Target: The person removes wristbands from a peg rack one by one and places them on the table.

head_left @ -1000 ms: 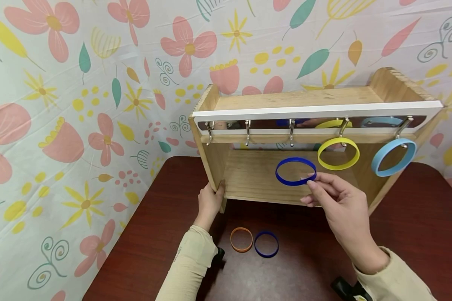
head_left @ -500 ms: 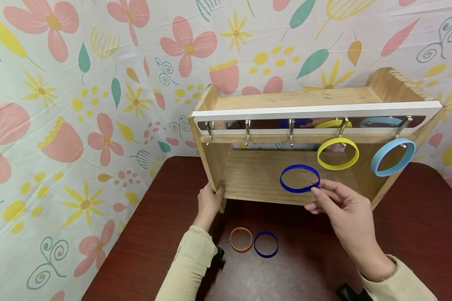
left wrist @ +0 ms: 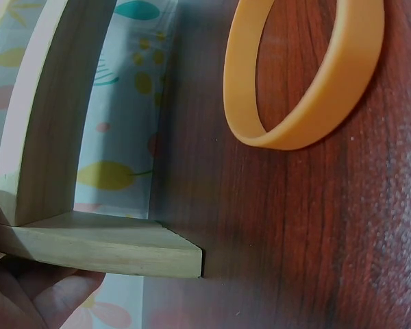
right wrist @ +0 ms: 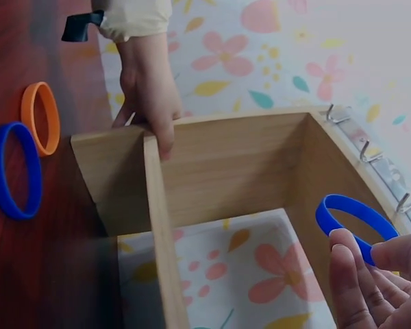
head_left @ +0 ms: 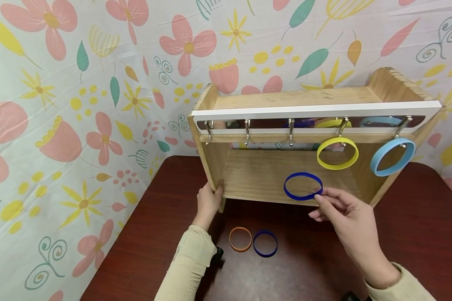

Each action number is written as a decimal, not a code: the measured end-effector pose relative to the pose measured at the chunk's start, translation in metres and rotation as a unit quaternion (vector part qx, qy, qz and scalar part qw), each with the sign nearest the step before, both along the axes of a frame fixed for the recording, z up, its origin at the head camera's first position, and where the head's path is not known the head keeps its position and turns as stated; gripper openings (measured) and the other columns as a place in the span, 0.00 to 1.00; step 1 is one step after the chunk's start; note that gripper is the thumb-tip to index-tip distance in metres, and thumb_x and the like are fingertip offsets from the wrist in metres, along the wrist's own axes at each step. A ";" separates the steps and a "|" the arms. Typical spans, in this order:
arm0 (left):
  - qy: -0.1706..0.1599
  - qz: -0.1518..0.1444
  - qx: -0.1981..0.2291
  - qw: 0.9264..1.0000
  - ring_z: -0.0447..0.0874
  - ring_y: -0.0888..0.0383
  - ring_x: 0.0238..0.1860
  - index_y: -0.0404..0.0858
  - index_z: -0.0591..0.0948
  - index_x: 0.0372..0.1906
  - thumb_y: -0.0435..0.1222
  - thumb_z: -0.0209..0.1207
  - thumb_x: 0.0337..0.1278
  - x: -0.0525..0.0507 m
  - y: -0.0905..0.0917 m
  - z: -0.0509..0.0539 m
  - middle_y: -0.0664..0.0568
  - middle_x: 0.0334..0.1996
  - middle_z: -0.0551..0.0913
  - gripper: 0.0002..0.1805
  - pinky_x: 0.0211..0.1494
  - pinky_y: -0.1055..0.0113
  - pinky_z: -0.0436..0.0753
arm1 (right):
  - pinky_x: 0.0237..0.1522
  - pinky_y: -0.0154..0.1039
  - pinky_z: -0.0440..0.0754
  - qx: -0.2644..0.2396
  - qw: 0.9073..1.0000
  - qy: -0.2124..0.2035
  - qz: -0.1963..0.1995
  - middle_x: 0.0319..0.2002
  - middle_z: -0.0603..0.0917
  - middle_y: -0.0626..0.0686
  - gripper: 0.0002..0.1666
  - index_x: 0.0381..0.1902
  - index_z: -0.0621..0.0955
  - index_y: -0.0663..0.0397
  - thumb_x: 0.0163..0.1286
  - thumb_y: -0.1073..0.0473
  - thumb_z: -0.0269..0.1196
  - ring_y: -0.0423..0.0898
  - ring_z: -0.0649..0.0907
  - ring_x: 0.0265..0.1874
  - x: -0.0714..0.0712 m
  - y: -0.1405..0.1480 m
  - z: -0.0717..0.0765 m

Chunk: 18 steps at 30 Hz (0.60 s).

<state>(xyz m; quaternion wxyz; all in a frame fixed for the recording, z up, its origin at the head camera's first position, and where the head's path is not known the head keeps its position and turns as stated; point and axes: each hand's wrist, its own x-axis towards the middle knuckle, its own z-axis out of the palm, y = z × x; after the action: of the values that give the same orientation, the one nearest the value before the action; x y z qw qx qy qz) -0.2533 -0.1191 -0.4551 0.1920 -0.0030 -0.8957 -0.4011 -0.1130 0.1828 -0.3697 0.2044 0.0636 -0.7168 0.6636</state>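
Between thumb and fingertips, my right hand pinches the edge of a blue silicone wristband, held in front of the wooden shelf and below its hook rail. My left hand grips the lower left side of that shelf; in the right wrist view its thumb lies over the panel edge. A yellow wristband hangs from one hook, and a light blue wristband from the rightmost hook. On the table lie an orange wristband and a second blue wristband, side by side.
The white hook rail runs along the shelf's upper front, with bare metal hooks on its left part. The dark red wooden table carries everything. A floral cloth hangs behind and to the left.
My right hand has moved down and slightly right with the blue wristband, away from the hooks. The left hand keeps its grip on the shelf.
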 end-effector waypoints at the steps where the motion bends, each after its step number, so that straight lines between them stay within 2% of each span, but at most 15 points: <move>1: 0.000 0.000 0.000 1.000 0.82 0.52 0.20 0.37 0.83 0.38 0.47 0.57 0.68 0.000 0.000 0.000 0.47 0.21 0.84 0.16 0.23 0.60 0.80 | 0.26 0.35 0.83 0.001 1.000 -0.002 0.001 0.31 0.88 0.50 0.12 0.47 0.78 0.74 0.68 0.70 0.62 0.46 0.86 0.21 0.000 0.001 -0.001; 10: -0.003 0.000 0.003 1.000 0.82 0.52 0.21 0.37 0.83 0.38 0.46 0.57 0.68 0.001 0.000 0.000 0.47 0.21 0.83 0.15 0.24 0.60 0.80 | 0.25 0.36 0.83 -0.015 1.000 -0.010 0.016 0.31 0.88 0.50 0.13 0.47 0.77 0.77 0.68 0.71 0.61 0.46 0.85 0.21 0.003 0.005 -0.014; 18: -0.002 0.002 0.002 1.000 0.82 0.52 0.20 0.37 0.82 0.36 0.46 0.57 0.68 0.000 0.000 0.001 0.49 0.19 0.82 0.15 0.23 0.60 0.80 | 0.26 0.36 0.83 0.021 0.999 -0.027 0.007 0.31 0.88 0.47 0.15 0.47 0.76 0.79 0.69 0.69 0.61 0.45 0.86 0.21 0.005 0.008 -0.023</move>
<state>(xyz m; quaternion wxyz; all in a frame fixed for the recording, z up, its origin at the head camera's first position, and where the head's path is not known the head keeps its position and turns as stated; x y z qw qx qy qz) -0.2533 -0.1190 -0.4545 0.1907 -0.0004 -0.8955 -0.4022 -0.1084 0.1904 -0.3926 0.1793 0.0546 -0.7353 0.6514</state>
